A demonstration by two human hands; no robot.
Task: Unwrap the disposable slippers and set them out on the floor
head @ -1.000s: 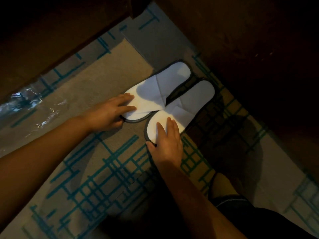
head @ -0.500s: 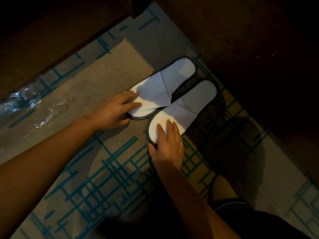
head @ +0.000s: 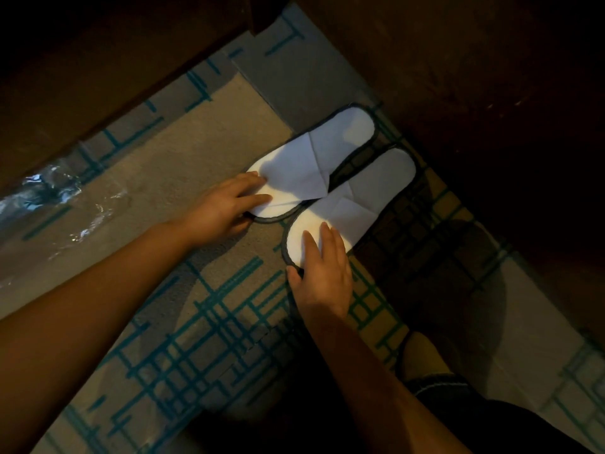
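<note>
Scene: We crouch over a patterned carpet [head: 209, 322] with teal crossing lines, in dim light, dark wooden furniture [head: 458, 77] along the far edges.
Slippers: Two white disposable slippers with dark trim lie flat on the carpet, side by side, their near ends touching and their far ends splayed slightly apart.
Left slipper [head: 314, 158]: It lies on the left, its folded upper creased across the middle.
Right slipper [head: 363, 194]: It lies on the right, partly over the darker, shadowed stretch of carpet.
Left hand [head: 222, 208]: Our fingers are spread flat, pressing on the near end of the left slipper; they grasp nothing.
Right hand [head: 322, 273]: Our fingers are extended and rest flat on the near end of the right slipper, thumb at its trim; nothing is gripped.
Wrapper [head: 49, 204]: Clear crumpled plastic lies on the carpet, well apart to the left.
</note>
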